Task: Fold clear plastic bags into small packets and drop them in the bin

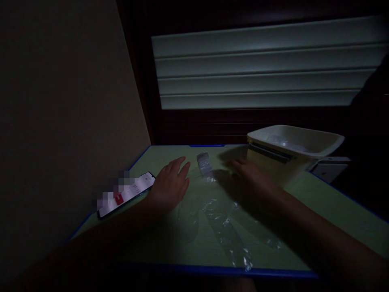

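Blue edging (212,270) bordered the worktop (142,251) at its near side. Just past it, clear film (229,233) lay flat between the forearms, its long axis slanting from near right to far left. The left hand (170,186) had its grip released, fingers parted, just beside the phone (130,194). Opposite, the right hand (247,172) was blurred; whether its grip held anything could not be told. Between the fingertips, a pale strip (204,163) pointed away, its far end leaning left. Farther right stood a cream tub (282,170).
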Available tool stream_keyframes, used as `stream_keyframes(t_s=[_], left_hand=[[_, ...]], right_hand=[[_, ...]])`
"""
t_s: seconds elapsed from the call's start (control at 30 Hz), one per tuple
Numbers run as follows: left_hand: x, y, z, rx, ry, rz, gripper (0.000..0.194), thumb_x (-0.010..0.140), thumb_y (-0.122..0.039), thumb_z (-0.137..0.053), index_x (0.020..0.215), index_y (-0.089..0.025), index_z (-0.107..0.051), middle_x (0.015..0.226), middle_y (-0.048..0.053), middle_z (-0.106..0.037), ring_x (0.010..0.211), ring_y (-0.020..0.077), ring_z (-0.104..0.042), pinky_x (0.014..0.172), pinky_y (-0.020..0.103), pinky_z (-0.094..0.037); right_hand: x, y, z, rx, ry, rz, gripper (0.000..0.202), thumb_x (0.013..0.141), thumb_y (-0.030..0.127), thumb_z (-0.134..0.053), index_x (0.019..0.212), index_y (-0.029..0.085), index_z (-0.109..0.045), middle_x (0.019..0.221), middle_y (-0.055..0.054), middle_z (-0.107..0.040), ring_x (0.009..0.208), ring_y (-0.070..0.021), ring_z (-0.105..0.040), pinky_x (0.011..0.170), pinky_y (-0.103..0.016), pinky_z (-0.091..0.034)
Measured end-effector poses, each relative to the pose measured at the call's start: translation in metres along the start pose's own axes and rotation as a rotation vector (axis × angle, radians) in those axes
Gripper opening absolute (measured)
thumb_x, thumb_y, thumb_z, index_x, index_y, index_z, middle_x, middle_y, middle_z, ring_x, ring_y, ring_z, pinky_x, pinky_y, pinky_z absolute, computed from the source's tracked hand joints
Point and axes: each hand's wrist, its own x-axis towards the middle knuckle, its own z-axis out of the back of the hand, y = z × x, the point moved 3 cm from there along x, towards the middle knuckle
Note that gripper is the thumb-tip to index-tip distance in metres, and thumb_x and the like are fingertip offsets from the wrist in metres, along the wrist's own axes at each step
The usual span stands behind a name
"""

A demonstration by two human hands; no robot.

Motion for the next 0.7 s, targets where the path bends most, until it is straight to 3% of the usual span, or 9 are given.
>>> stream_keyframes(t_s=[0.1, 0.2, 0.33, 0.47, 0.6, 0.7], left_hand=[[-0.006, -0.008, -0.009, 0.013, 0.147, -0.18, 0.043, 0.089, -0.03, -0.04, 0.127, -0.011, -0.037, 0.14, 0.015, -0.03, 0.128, 0.0244, -0.028, 0.103, 0.036, -0.029], [-0.012, -0.011, -0.022, -0.033, 0.367, -0.226, 0.06, 0.09, -0.043, -0.037, 0.134, -0.003, -0.027, 0.144, 0.02, -0.021, 0.133, 0.0258, -0.017, 0.106, 0.037, -0.023], [-0.014, -0.008, -0.031, -0.008, 0.502, -0.191, 0.068, 0.089, -0.05, -0.032, 0.135, 0.0, -0.025, 0.143, 0.022, -0.02, 0.133, 0.0277, -0.014, 0.108, 0.039, -0.018], [-0.014, -0.004, -0.032, 0.02, 0.537, -0.14, 0.071, 0.088, -0.056, -0.029, 0.137, -0.005, -0.024, 0.145, 0.021, -0.013, 0.134, 0.0309, -0.006, 0.107, 0.045, -0.015], [-0.014, -0.003, -0.03, 0.015, 0.554, -0.093, 0.073, 0.086, -0.061, -0.026, 0.139, -0.011, -0.021, 0.146, 0.019, -0.007, 0.133, 0.0312, -0.001, 0.106, 0.049, -0.013], [-0.014, -0.005, -0.028, 0.019, 0.569, -0.077, 0.073, 0.086, -0.062, -0.027, 0.139, -0.012, -0.021, 0.146, 0.018, -0.006, 0.134, 0.0304, -0.001, 0.106, 0.048, -0.013]], right_hand=[[0.0, 0.022, 0.006, 0.043, -0.106, 0.048, 0.035, 0.081, 0.011, -0.04, 0.114, 0.013, -0.053, 0.115, -0.016, -0.056, 0.102, -0.0277, -0.055, 0.084, -0.042, -0.044], [-0.006, 0.047, -0.003, 0.216, -0.157, 0.16, 0.036, 0.087, 0.02, -0.037, 0.121, 0.015, -0.047, 0.12, -0.014, -0.055, 0.11, -0.0237, -0.052, 0.092, -0.042, -0.042], [-0.014, 0.062, -0.034, 0.17, 0.057, 0.267, 0.046, 0.09, 0.032, -0.035, 0.127, 0.006, -0.043, 0.132, -0.02, -0.045, 0.125, -0.0246, -0.037, 0.1, -0.04, -0.035], [-0.02, 0.044, -0.045, 0.046, 0.159, 0.259, 0.051, 0.09, 0.04, -0.035, 0.127, 0.006, -0.046, 0.134, -0.022, -0.042, 0.125, -0.0296, -0.036, 0.1, -0.047, -0.031], [-0.033, 0.006, -0.034, -0.056, 0.227, 0.099, 0.062, 0.089, 0.054, -0.027, 0.134, 0.013, -0.037, 0.14, -0.016, -0.033, 0.129, -0.029, -0.029, 0.102, -0.047, -0.027], [-0.049, -0.017, -0.023, -0.095, 0.256, 0.022, 0.065, 0.089, 0.054, -0.021, 0.135, 0.01, -0.035, 0.141, -0.017, -0.031, 0.129, -0.0276, -0.028, 0.104, -0.046, -0.026]])
